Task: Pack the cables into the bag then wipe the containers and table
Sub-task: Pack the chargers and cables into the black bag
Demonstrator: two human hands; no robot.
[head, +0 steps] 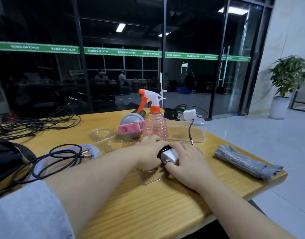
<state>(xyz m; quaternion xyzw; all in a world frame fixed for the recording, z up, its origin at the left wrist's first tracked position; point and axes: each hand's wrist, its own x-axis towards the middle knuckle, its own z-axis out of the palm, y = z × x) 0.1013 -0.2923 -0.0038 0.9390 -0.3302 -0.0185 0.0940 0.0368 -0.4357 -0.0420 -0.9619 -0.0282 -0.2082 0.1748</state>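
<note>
Both my hands meet at the table's middle over a clear plastic lid (149, 178). My left hand (150, 152) and my right hand (188, 163) together grip a white charger block (169, 156) with a black piece against it. A black bag (5, 157) lies at the far left edge. A coiled black cable (58, 157) rests over a clear blue-rimmed container (94, 150). Another clear container (198, 133) at the back holds a white plug (189, 114) with a braided cable (190, 131) hanging down. A grey cloth (243, 163) lies to the right.
A pink spray bottle (154, 125) and a grey and pink flask (131, 125) stand behind my hands. A second clear lid (103, 137) lies flat. Loose black cables (32, 125) sprawl at the back left. The wooden table (148, 204) ends at the right by the cloth.
</note>
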